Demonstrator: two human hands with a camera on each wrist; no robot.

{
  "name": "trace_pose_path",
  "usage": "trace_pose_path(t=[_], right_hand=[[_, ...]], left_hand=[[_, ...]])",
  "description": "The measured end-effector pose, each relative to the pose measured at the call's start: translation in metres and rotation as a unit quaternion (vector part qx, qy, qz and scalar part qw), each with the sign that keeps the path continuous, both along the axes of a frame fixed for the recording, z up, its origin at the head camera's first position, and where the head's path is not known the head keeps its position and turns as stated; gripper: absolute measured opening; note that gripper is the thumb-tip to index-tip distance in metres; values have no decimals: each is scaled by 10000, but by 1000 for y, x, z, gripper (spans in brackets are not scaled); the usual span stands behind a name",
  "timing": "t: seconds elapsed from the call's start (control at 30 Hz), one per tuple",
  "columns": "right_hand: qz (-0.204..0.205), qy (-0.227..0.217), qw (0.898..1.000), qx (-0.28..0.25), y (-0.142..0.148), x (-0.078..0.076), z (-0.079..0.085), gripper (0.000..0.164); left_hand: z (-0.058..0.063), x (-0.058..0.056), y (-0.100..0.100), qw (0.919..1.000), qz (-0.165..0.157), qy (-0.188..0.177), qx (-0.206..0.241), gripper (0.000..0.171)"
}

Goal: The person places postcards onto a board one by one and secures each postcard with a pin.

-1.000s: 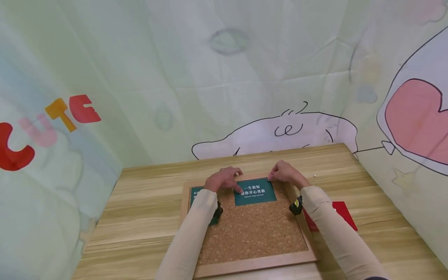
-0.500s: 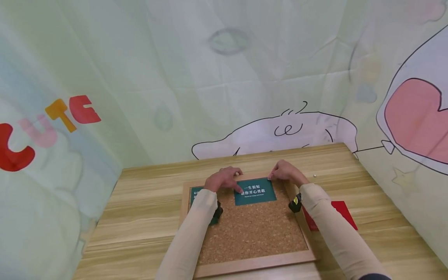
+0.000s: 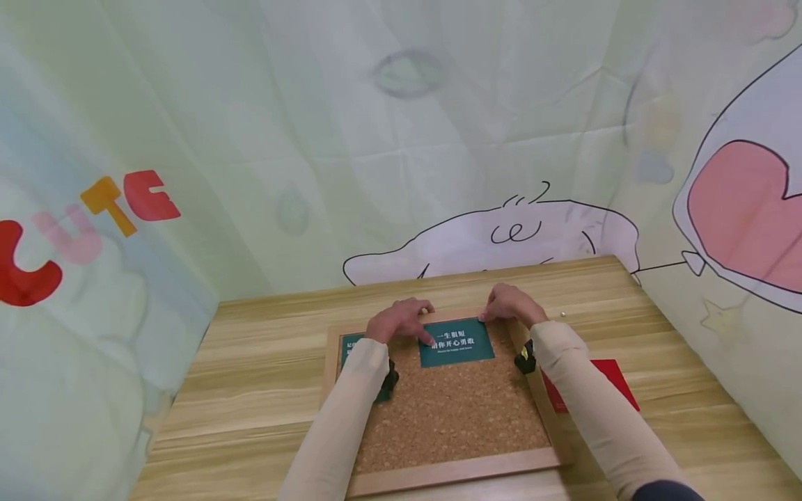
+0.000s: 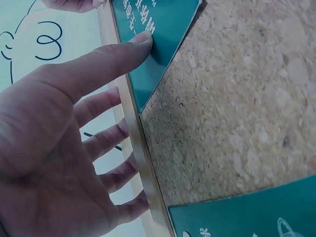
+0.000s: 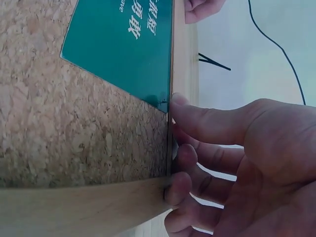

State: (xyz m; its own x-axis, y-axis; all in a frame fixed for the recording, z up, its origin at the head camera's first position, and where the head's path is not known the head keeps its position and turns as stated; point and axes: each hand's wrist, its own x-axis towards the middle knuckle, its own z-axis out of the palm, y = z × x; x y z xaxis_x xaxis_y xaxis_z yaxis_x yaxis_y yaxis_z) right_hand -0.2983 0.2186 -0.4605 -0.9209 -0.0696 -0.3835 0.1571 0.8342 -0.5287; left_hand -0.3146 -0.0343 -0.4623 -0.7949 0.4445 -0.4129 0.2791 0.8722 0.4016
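A green card [image 3: 460, 346] with white lettering lies against the top edge of a wood-framed cork board [image 3: 464, 417]. My left hand [image 3: 401, 321] presses its thumb on the card's left part, while its fingers reach over the board's top frame. At the card's top right corner, my right hand [image 3: 510, 305] pinches a thin pin [image 5: 162, 102] between thumb and fingers; the pin's head is mostly hidden. The right wrist view shows the other fingers curled at the frame. A second green card [image 4: 247, 210] lies at the board's left, partly under my left forearm.
A red card or booklet [image 3: 617, 379] lies right of the board, partly under my right forearm. One small pale round bead or pin head [image 3: 562, 314] sits on the wooden table [image 3: 263, 376] behind it. A printed curtain [image 3: 301, 139] hangs behind the table.
My right wrist and forearm have shifted slightly left and up, with the fingertips staying at the card's corner. My left hand and both green cards have kept their places.
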Motion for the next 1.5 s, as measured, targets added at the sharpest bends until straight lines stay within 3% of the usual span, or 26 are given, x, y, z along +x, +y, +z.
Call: trace_pose_path(t=[0.23,0.77,1.0,1.5], right_hand=[[86,-122,9998,98,2,-4,1,20],[-317,-926,9951,144,0,-20,3,20],[-352,-950,9938,451,-2,-22,4,20],[-153,-635,9972,365,-4,-13,7,18]], left_hand=[[1,2,-1,10000,-45,46,47,62],[0,2,0,10000,27,52,20,60],[-1,1,1,10000,27,67,-6,61],[-3,1,1,10000,66,67,10,61]])
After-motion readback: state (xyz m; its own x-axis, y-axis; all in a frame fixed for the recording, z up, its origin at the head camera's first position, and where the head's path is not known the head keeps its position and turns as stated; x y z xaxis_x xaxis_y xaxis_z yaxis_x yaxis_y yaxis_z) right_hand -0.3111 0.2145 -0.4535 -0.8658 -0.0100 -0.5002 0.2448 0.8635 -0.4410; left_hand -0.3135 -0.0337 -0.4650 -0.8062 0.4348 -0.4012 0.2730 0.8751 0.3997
